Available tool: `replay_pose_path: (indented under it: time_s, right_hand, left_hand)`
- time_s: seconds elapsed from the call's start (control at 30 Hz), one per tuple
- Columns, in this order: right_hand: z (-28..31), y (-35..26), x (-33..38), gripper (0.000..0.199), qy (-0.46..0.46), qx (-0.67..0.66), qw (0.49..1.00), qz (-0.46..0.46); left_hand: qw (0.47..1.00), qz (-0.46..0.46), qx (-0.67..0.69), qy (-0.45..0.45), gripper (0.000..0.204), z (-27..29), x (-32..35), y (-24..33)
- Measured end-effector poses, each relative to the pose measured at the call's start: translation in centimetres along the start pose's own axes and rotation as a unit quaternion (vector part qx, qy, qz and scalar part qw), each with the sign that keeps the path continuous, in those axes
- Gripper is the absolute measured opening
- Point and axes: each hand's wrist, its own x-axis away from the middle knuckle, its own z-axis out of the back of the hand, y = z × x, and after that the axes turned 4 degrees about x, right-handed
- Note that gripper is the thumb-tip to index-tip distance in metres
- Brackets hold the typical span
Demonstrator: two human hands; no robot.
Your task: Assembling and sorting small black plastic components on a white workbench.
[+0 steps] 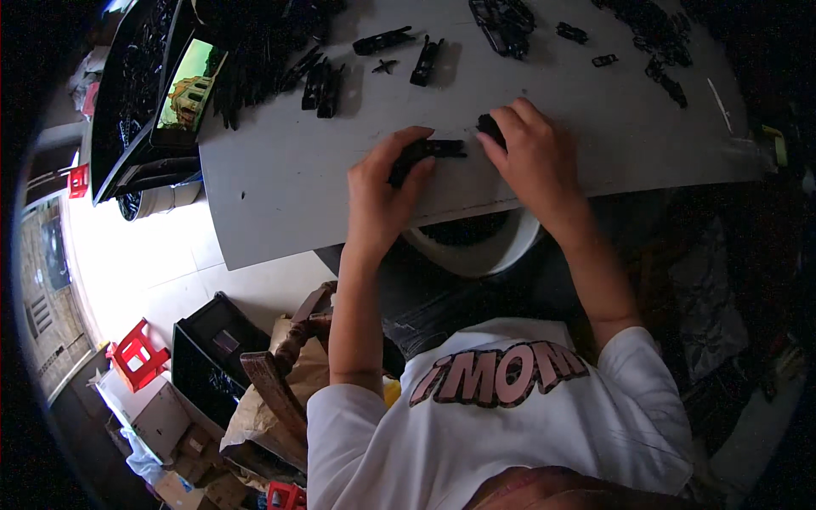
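Note:
Near the front edge of the grey table, my left hand (384,180) is closed round a long black plastic part (435,150), whose slotted end sticks out to the right. Just right of it, my right hand (535,153) pinches a small dark piece (490,129), mostly covered by the fingers, so its kind is unclear. A gap of bare tabletop separates the two pieces. Similar long black parts (426,61) lie beyond my hands, with a small black cross-shaped piece (384,66) among them.
Black parts are heaped at the table's (280,187) far left and far right (654,34). A phone (189,89) leans at the left beside a black bin (136,85). Below the table edge sits a white bucket (484,255); a black crate (212,357) and red stool (138,355) stand lower left.

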Motion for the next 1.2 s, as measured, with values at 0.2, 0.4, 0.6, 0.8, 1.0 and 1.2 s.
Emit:
replay_pose_path:
  time_s: [0.2,0.4,0.6,0.8,1.0,1.2]
  right_hand:
    - [0.2,0.1,0.0,0.027,-0.003,-0.146,0.989,0.038]
    - [0.8,-1.1,-0.4,0.031,-0.042,-0.192,0.975,0.099]
    - [-0.2,-2.8,0.3,0.031,-0.001,-0.203,0.975,0.092]
    - [-1.2,-0.4,0.9,0.020,-0.127,-0.432,0.892,-0.048]
    - [-0.5,0.8,-1.5,0.017,-0.104,-0.403,0.909,0.003]
    - [-4.1,5.0,-6.8,0.018,0.187,-0.016,0.982,0.007]
  left_hand:
    - [1.000,-0.013,-0.018,-0.021,0.031,0.0,-0.2,0.3]
    - [0.999,-0.011,-0.017,-0.025,0.032,-0.2,-0.2,-0.2]
    - [0.999,0.029,-0.031,-0.003,0.032,-1.1,-0.3,0.2]
    - [0.994,0.011,0.107,0.006,0.032,-0.6,0.0,0.3]
    - [0.985,0.006,0.169,0.041,0.019,-0.6,-0.1,0.7]
    - [0.981,0.078,0.166,0.054,0.010,0.1,-1.0,0.3]
